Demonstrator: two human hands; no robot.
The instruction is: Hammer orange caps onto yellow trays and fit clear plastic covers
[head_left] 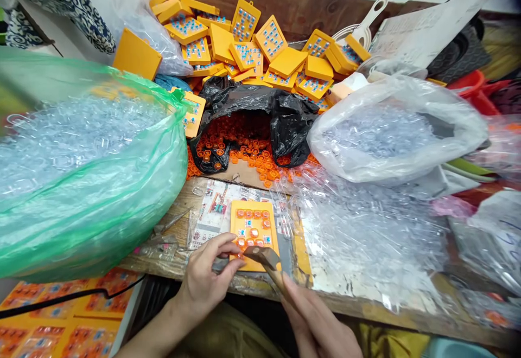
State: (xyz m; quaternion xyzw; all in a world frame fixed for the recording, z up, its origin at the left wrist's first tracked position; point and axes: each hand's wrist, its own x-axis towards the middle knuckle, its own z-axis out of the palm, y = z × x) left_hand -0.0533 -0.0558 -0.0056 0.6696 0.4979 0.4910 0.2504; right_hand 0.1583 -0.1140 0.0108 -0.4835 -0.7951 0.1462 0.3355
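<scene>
A yellow plastic tray point(253, 214) with small orange and blue pieces set in it lies on the wooden bench in front of me. My left hand point(208, 274) pinches the tray's near left edge, fingertips at an orange piece. My right hand point(315, 320) grips the handle of a small hammer point(265, 260), whose head rests over the tray's near edge. A black bag point(287, 116) behind the tray spills loose orange pieces point(248, 154).
A big green bag point(89, 184) of clear plastic parts fills the left. A clear bag point(391, 130) of the same and a loose heap point(366, 228) lie right. Several finished yellow trays point(244, 49) are piled at the back. Printed orange sheets point(61, 314) lie lower left.
</scene>
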